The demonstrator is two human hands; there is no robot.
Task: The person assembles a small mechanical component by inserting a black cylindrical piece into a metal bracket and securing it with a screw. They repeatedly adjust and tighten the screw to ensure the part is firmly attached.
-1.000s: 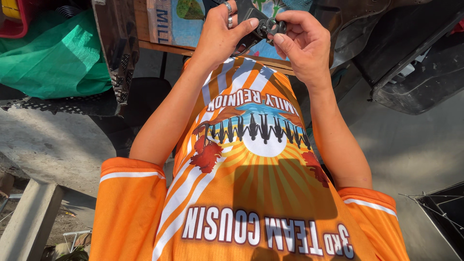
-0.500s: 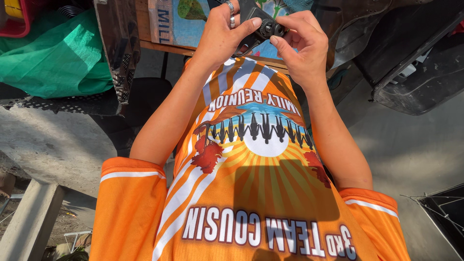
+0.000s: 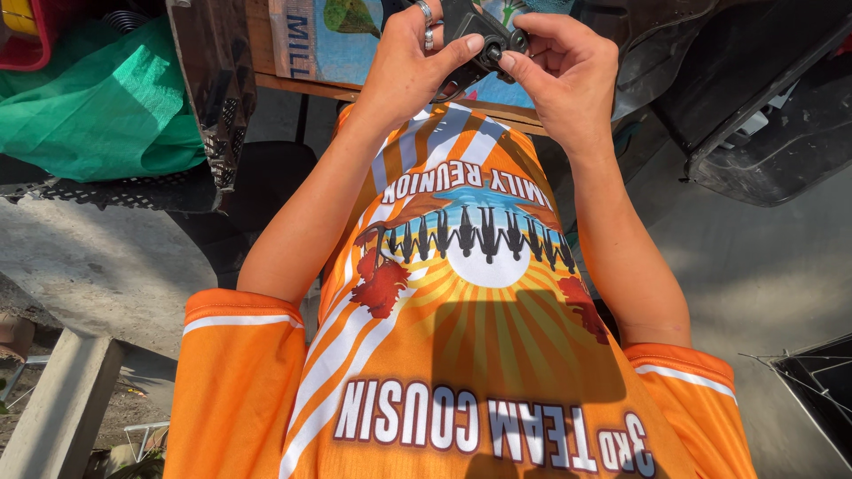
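Head view: both hands meet at the top edge of the frame, above the orange shirt (image 3: 461, 355), around a small black part (image 3: 475, 31). The left hand (image 3: 413, 66) wraps it from the left, rings on two fingers, thumb pressed across its lower face; the fingertips run out of frame, so how far they curl behind the part cannot be seen. The right hand (image 3: 564, 75) comes in from the right, thumb and forefinger pinched on a round dark knob at the part's right end; its other fingers are curled loosely. The part's top is cut off by the frame edge and its shape is hard to make out. Behind the part lies a printed sack (image 3: 328, 35) on a wooden ledge (image 3: 302, 87). Left of the part a green cloth (image 3: 98, 106) sits beside a perforated metal sheet (image 3: 209, 80). Right of the part a black plastic panel (image 3: 763, 133) is partly cut off, its kind unclear.
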